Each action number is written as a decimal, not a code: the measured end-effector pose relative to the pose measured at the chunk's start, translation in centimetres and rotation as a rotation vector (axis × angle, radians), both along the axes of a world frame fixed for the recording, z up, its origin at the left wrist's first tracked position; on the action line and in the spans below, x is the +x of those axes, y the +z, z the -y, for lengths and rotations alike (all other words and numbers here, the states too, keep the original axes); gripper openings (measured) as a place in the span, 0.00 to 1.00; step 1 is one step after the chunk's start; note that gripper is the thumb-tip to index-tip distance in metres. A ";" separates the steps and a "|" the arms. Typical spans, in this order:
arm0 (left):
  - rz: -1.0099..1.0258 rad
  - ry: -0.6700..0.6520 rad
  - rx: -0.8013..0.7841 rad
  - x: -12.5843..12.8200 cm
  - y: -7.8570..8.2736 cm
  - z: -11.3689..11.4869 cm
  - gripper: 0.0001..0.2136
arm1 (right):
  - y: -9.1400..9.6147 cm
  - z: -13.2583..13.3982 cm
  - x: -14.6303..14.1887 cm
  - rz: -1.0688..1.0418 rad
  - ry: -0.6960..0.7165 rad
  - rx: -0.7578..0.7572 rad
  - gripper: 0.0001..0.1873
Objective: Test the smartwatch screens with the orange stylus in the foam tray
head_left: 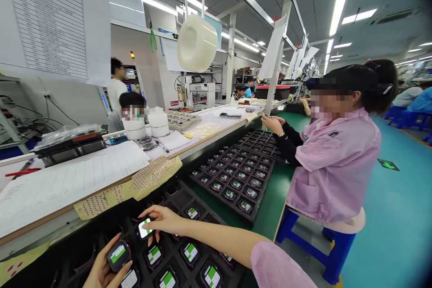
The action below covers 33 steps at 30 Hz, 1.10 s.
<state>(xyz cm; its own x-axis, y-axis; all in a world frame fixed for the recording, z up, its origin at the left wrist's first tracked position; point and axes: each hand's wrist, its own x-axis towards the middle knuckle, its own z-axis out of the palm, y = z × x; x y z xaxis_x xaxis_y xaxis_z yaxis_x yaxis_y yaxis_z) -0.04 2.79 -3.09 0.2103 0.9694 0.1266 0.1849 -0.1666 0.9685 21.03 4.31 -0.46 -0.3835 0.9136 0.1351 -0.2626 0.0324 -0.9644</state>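
My left hand is closed around a square smartwatch body with a green-and-white screen, low in the view. My right hand reaches in from the right, its fingers closed about a second smartwatch body with a bright lit screen. Both hands are over a black foam tray whose pockets hold several more watch bodies, such as the watch right of my hands. Some show green and white blocks, and one watch also shows red. Straps are not visible on them.
A second foam tray full of watches lies further along the green bench. At right, a co-worker in pink sits on a blue stool. Sticker sheets and papers cover the left ledge. A tape roll hangs above.
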 end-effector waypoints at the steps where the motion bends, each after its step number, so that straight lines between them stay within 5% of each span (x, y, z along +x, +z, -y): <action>1: -0.004 -0.015 -0.014 -0.3 -0.1 -0.2 0.37 | 0.1 0.1 0.0 0.006 0.008 0.015 0.33; 8: -0.029 -0.079 0.002 -1.1 -0.1 -0.5 0.32 | -0.4 0.2 -0.2 0.025 0.015 0.037 0.36; 20: -0.049 -0.098 -0.002 0.3 2.6 1.9 0.28 | 1.1 2.8 -0.7 -0.115 -0.007 -0.036 0.25; 33: 0.009 -0.129 -0.008 -0.1 1.9 2.5 0.27 | 0.7 1.9 0.5 -0.101 -0.135 -0.114 0.23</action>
